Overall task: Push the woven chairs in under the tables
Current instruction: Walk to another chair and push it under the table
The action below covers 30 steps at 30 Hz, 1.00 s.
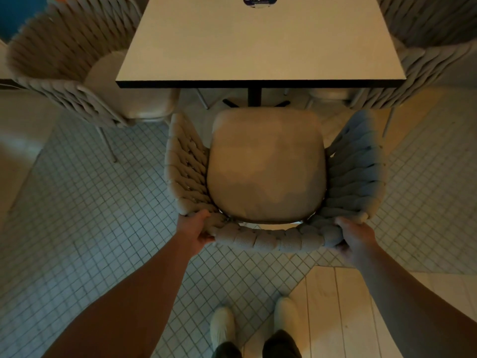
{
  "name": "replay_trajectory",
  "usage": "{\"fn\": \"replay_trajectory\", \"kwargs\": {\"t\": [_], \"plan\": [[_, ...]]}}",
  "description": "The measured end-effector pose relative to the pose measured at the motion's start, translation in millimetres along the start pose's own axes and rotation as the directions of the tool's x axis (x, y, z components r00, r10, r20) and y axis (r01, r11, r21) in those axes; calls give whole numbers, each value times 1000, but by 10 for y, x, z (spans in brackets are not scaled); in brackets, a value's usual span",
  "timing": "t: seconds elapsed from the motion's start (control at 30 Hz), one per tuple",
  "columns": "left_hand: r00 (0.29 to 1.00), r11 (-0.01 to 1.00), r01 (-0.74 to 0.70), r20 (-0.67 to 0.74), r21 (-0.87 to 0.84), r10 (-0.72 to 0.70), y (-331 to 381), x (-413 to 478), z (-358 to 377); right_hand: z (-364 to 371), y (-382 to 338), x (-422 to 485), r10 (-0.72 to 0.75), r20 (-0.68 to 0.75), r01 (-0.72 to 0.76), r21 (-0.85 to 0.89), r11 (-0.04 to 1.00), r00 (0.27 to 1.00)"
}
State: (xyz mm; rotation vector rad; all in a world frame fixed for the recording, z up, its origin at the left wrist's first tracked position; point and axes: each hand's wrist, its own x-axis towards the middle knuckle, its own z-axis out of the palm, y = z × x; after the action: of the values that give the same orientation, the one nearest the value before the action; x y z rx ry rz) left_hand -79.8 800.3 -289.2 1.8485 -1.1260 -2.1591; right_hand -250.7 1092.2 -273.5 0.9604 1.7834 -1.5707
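both hands, left hand [195, 232] & right hand [355, 235], fingers clamped on woven chair [268, 240] backrest; seat cushion [265, 166] just short of table [260, 47] edge.

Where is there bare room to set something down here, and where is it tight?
Free: the white table top, bare except a round sticker at its far edge. Crowded: woven chairs flank its left and right sides; both hands grip the near chair.

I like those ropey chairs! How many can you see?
3. One chair is in the middle, held by the left hand and right hand. One chair sits left of the table, one chair right. More may be hidden.
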Motion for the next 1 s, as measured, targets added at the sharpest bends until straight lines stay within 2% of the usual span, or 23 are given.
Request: {"fn": "replay_trajectory", "kwargs": {"t": [0.33, 0.47, 0.57, 0.77, 1.0], "plan": [[1000, 1000, -11, 7, -11, 11, 49, 24, 148, -27, -125, 100, 0, 36, -1, 3, 1000, 999], [999, 997, -33, 15, -72, 34, 5, -28, 97, 15, -65, -7, -4, 24, 3, 38, 999, 1000], [998, 997, -69, -1, -27, 69, -29, -132, 125, 45, -41, -67, -18, 4, 17, 72, 997, 1000], [999, 999, -49, -15, 9, 49, -25, -88, 137, 48, 13, -61, -51, 4, 50, 68, 996, 999], [993, 998, -50, -104, 25, 53, -93, -89, 178, 70, 50, -98, -69, -9, 69, 53, 996, 998]]}}
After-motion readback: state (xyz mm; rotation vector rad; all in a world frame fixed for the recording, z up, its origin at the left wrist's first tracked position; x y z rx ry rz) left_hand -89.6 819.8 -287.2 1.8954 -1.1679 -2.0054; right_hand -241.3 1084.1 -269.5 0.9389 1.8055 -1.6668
